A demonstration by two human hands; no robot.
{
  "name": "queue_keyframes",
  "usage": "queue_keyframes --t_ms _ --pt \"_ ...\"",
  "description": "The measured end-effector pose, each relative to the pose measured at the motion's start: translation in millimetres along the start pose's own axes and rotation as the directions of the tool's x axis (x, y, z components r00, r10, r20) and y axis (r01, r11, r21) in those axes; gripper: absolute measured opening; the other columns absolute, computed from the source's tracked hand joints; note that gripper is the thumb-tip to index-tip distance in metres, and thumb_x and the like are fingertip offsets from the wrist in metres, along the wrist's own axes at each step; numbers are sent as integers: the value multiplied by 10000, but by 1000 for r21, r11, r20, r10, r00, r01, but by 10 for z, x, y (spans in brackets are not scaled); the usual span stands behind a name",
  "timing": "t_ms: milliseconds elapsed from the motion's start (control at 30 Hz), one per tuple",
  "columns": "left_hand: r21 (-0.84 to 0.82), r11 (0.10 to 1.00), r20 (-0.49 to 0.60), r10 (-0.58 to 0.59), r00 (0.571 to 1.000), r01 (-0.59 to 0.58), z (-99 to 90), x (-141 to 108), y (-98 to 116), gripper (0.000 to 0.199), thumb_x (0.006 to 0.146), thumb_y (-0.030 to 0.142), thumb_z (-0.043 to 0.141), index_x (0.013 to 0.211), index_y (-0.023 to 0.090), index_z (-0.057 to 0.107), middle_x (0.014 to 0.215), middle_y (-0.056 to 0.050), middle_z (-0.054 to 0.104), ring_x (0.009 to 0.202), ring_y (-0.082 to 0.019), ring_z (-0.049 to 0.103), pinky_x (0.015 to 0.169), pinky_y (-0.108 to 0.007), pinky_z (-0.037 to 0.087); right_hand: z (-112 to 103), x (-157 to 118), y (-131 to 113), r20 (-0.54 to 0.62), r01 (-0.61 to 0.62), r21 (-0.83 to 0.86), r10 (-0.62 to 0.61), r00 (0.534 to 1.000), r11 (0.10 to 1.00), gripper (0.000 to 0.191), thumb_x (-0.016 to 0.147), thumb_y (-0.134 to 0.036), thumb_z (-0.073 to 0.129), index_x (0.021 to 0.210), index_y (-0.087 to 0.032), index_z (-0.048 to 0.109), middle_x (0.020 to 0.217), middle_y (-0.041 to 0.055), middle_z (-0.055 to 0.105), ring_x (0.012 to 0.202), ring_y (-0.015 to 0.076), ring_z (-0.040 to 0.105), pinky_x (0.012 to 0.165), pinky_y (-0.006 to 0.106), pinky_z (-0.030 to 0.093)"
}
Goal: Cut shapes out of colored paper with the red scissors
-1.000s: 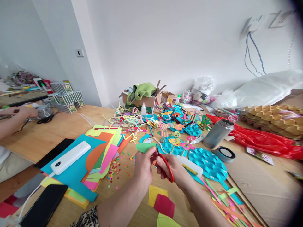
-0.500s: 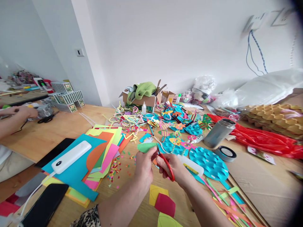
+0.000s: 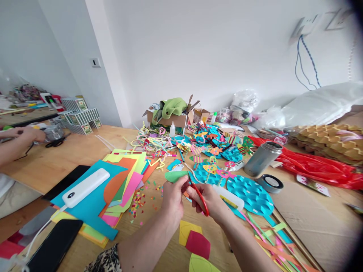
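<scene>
Green paper [image 3: 175,176] is pinched in my left hand [image 3: 173,198], its free part pointing left. My right hand [image 3: 205,198] grips red-handled scissors [image 3: 202,199], with the dark blades at the right end of the green paper. Whether the blades are parted is hard to make out. Below my hands lie a yellow paper piece [image 3: 185,231], a dark pink piece [image 3: 198,244] and a lime piece [image 3: 202,264]. Small paper scraps [image 3: 138,204] are scattered left of my left hand.
Coloured sheets [image 3: 96,189] bear a white power bank [image 3: 86,187]; a black phone [image 3: 53,245] lies nearby. At right are blue scalloped shapes [image 3: 251,196], a metal bottle [image 3: 262,158] and tape [image 3: 270,183]. Another person's hand [image 3: 31,134] is at far left.
The green paper and both hands are nearly where they were. The scissors have shifted very slightly.
</scene>
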State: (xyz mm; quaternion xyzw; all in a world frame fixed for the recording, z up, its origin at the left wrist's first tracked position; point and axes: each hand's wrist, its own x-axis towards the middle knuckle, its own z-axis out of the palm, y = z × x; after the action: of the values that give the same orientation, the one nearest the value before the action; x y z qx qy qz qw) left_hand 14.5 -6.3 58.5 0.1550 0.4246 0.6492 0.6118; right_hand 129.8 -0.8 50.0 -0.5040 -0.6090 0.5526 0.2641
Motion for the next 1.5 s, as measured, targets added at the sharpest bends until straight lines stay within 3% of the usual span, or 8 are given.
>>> queue_keyframes --t_ms 500,933,1500 --pt "-43 999 -24 -7 1000 6 -12 19 12 244 455 227 838 564 139 638 569 -8 624 542 -119 568 550 -241 430 3 3 -22 -19 -56 21 56 998 998 631 640 -810 613 636 -188 513 463 -33 544 346 84 487 342 186 300" --pt "33 999 3 35 999 -35 -30 30 -14 197 498 236 801 556 139 640 558 -17 629 532 -130 558 553 -263 424 -53 -41 -44 11 -1 -1 1 1000 1000 600 686 -758 645 639 -176 511 499 -22 559 369 80 506 351 171 308" --pt "45 999 30 30 999 -31 -42 60 -18 195 501 238 781 566 135 629 558 -17 630 524 -132 561 553 -270 436 -60 -43 -56 10 -5 -11 5 1000 1000 663 660 -831 590 619 -174 505 490 -18 558 367 76 502 345 166 314"
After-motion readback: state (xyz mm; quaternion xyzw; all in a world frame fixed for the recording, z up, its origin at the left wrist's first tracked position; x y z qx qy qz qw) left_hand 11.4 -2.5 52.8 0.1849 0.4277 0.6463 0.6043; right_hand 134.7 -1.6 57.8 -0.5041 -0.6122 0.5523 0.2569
